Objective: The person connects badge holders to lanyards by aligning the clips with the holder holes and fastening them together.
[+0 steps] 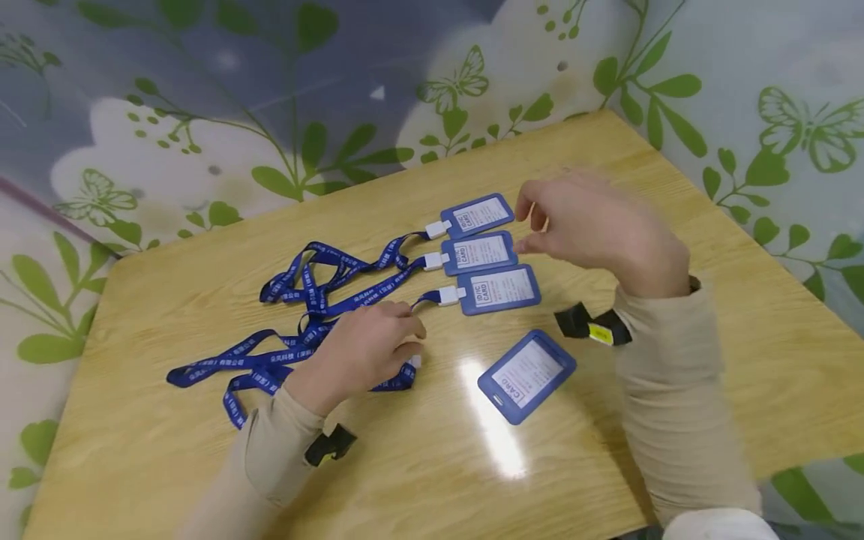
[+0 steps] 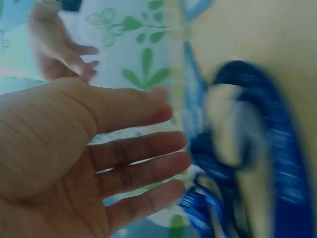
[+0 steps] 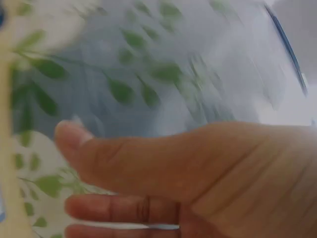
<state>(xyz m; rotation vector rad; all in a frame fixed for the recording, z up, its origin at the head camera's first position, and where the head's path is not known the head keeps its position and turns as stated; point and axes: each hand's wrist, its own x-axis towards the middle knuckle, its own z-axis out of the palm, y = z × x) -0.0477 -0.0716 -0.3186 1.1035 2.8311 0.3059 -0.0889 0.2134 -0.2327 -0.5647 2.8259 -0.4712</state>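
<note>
Three blue badge holders with white card inserts lie in a column: a far one, a middle one and a near one. White clips join them to blue printed lanyards that trail leftward in loops. My right hand hovers at the right ends of the far and middle holders, fingers bent loosely and holding nothing. Over the lanyards is my left hand, its fingers straight and spread in the left wrist view, nothing in its grasp. A detached badge holder lies askew nearer me.
The wooden table meets walls patterned with leaves and butterflies at the back and right. Black straps sit at both wrists. A white clip end shows beside my left fingers, and light glares off the tabletop.
</note>
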